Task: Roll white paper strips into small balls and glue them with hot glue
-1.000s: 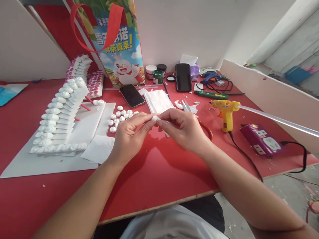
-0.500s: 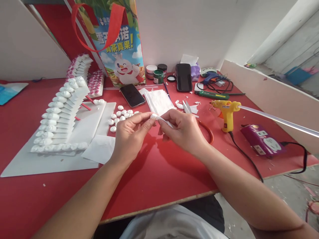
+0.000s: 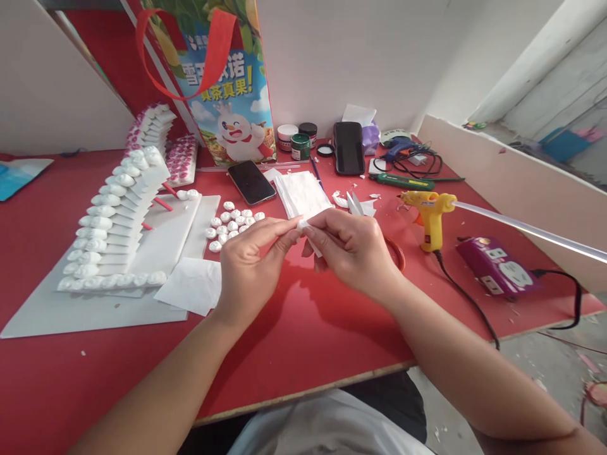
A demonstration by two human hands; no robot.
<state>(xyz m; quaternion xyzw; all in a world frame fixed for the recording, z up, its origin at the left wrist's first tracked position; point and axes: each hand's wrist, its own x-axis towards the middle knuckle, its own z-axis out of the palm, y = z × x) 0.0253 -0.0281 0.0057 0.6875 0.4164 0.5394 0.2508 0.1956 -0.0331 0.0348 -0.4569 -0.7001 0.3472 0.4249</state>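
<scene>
Between the fingertips of both hands is a small rolled strip of white tissue paper (image 3: pixel 302 224). My left hand (image 3: pixel 253 256) pinches its rolled end with thumb and forefinger. My right hand (image 3: pixel 348 243) is closed on the other end, close against the left fingertips, and covers most of the strip. Just left of my left hand lie several small white paper rosettes (image 3: pixel 228 222) on the red table (image 3: pixel 284 354). Behind the hands is a stack of white tissue sheets (image 3: pixel 302 193). Scissors (image 3: pixel 355 203) lie beyond my right hand, their orange handle (image 3: pixel 394 253) partly hidden by it.
A curved white model (image 3: pixel 118 234) edged with rosettes stands at left on white boards. Behind are a phone (image 3: pixel 251 182), a second dark device (image 3: pixel 349 148), paint jars (image 3: pixel 300 146) and a tall bag (image 3: pixel 232 95). At right are a yellow glue gun (image 3: pixel 431 218) and a purple box (image 3: pixel 496 268).
Both hands have shifted slightly right and come closer together. Less of the paper strip's loose length shows now, and the rolled end sits a bit further right.
</scene>
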